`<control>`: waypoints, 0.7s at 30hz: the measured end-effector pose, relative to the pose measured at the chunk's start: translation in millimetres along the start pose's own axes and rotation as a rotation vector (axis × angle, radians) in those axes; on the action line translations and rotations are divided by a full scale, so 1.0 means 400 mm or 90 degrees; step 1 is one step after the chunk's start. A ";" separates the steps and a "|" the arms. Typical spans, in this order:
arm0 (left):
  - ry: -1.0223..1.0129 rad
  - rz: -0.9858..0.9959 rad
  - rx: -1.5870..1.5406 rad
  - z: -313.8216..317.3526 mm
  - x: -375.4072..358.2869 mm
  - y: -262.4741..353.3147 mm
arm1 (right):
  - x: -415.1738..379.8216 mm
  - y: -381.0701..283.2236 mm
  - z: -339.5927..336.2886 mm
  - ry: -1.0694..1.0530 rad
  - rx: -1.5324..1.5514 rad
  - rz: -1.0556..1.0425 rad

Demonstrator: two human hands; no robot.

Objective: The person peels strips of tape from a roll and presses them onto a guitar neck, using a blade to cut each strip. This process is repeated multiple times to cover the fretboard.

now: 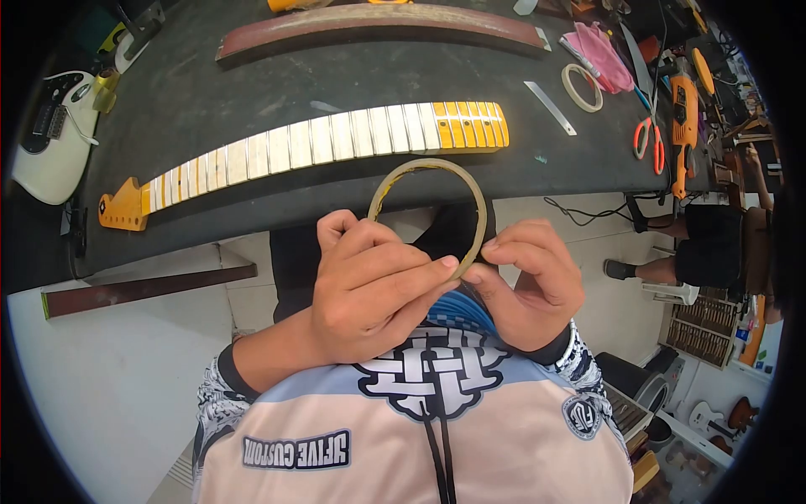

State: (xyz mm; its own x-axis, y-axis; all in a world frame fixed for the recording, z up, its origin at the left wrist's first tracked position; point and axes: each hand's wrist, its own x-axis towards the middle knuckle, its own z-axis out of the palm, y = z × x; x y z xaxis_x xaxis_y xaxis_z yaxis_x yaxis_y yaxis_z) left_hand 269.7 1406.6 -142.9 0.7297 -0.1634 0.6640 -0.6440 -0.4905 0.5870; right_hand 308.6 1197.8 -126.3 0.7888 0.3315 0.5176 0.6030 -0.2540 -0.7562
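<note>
A narrow, nearly used-up roll of tape is upright between my two hands, in front of the bench edge. My left hand is closed on its lower side, with the fingertips on the rim. At the lower right of the ring, my right hand pinches with thumb and forefinger; whether a loose tape end is between them is too small to tell. Beyond the hands, a guitar neck lies on the bench. Pale strips cover most of its fretboard between the frets, while orange wood shows at the right end.
On the dark bench lie a long wooden beam, a blade, another tape roll, red-handled scissors, a pink cloth and an orange tool. Another person's legs are at the right.
</note>
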 end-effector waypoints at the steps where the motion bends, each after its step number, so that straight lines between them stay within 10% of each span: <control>1: 0.001 0.000 0.003 0.000 0.000 0.003 | 0.000 -0.001 -0.001 -0.003 -0.011 -0.014; 21: -0.040 -0.009 -0.029 -0.032 -0.123 0.077 | -0.081 -0.047 -0.006 -0.142 -0.044 -0.121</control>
State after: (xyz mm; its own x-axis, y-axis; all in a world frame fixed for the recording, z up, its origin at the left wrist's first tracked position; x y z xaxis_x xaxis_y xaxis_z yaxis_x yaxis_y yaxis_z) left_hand 211.2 1410.4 -151.5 0.7503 -0.2107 0.6266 -0.6428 -0.4539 0.6171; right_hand 271.8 1189.7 -128.0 0.6201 0.5682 0.5410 0.7500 -0.2271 -0.6212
